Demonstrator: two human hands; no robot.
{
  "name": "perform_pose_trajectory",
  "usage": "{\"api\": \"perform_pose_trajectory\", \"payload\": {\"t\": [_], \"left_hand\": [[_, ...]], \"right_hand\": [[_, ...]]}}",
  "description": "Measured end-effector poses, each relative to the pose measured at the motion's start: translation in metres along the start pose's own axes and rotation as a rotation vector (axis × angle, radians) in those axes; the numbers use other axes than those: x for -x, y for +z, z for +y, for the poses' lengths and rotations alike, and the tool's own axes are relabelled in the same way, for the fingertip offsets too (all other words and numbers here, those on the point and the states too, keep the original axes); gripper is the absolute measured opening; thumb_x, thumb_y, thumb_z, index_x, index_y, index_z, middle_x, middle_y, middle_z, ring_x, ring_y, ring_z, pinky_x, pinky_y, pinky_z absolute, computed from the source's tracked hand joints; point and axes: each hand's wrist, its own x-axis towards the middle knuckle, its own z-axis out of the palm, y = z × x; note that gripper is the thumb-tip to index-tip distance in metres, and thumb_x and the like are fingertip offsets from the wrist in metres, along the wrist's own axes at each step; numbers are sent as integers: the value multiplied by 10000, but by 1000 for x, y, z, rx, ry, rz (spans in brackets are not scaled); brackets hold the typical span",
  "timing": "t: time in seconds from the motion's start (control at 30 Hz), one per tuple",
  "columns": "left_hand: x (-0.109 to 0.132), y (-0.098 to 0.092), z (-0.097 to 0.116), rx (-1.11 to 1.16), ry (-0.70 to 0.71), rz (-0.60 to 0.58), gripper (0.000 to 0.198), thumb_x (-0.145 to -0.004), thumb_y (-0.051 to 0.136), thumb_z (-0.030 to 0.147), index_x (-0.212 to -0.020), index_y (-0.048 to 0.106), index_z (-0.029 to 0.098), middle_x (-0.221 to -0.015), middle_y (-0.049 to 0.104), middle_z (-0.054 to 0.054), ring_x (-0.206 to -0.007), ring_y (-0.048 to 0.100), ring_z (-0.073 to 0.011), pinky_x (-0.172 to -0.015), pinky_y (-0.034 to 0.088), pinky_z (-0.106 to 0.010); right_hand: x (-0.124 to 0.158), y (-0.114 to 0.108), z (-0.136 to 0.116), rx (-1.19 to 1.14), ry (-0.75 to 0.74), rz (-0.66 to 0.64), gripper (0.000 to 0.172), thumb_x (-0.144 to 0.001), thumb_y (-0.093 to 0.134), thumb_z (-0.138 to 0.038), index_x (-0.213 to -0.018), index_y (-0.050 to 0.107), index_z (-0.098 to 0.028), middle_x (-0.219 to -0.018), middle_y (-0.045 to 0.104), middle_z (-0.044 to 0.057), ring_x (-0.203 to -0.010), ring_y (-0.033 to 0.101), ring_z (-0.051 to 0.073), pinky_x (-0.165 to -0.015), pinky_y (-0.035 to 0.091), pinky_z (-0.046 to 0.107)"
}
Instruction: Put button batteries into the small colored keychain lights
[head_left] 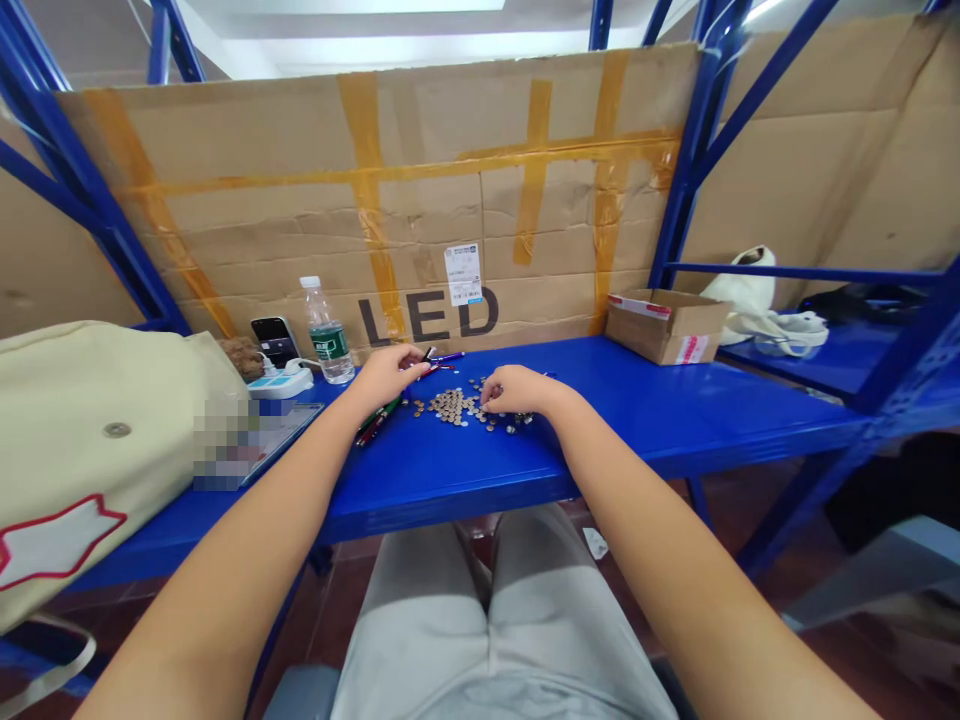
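- Small cardboard box, upper right of the frame, contents hidden
- Left hand curled narrowly beside pens; cannot tell if gripping
- Right hand curled narrowly, fingertips touching coins

At a blue steel table, the person's right hand has its fingertips down at the edge of a heap of coins, while the left hand rests just beside the heap, over a scatter of pens. A water bottle and a power strip stand further left; a small cardboard box sits well to the right.
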Motion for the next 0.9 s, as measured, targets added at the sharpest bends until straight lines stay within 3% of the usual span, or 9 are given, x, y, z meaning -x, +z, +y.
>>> {"api": "perform_pose_trajectory", "payload": {"t": [0.17, 0.4, 0.63, 0.73, 0.83, 0.9], "left_hand": [[22, 1, 7, 85, 122, -113, 293, -809, 558, 414, -941, 653, 170, -929, 694, -39, -815, 617, -177, -791, 479, -293], [21, 9, 11, 74, 236, -189, 261, -805, 586, 371, -970, 666, 186, -966, 698, -37, -871, 622, -189, -809, 480, -302], [24, 10, 13, 79, 238, -185, 240, -806, 596, 345, -962, 668, 178, -951, 701, -42, -864, 626, -184, -800, 490, -293], [25, 12, 14, 88, 234, -195, 235, -802, 600, 344, -952, 670, 177, -948, 704, -41, -872, 629, -184, -797, 493, -290], [25, 12, 16, 97, 244, -215, 236, -806, 594, 344, -956, 671, 179, -949, 706, -37, -876, 630, -184, -802, 490, -288], [26, 12, 17, 108, 256, -219, 234, -810, 590, 344, -955, 672, 180, -938, 707, -34, -859, 630, -180, -799, 489, -285]], "right_hand": [[4, -4, -4, 5, 23, -48, 216, -707, 631, -257, -883, 752, -227, -894, 723, 16, -774, 626, 154, -632, 420, 219], [11, -10, -9, -34, 78, -78, 215, -685, 635, -216, -867, 750, -211, -886, 729, 14, -749, 631, 147, -603, 430, 215], [12, -10, -8, -66, 93, -97, 167, -665, 632, -171, -782, 748, -197, -783, 720, 10, -674, 612, 136, -590, 420, 222], [12, -11, -12, -126, 40, 42, 161, -669, 631, -187, -783, 744, -192, -764, 702, 15, -654, 586, 131, -580, 412, 225], [11, -12, -18, -243, -109, 253, 175, -711, 631, -255, -832, 735, -183, -781, 667, 24, -692, 569, 128, -618, 422, 226], [11, -10, -21, -305, -192, 319, 185, -729, 633, -286, -848, 728, -181, -778, 635, 23, -708, 557, 125, -639, 424, 230]]}}
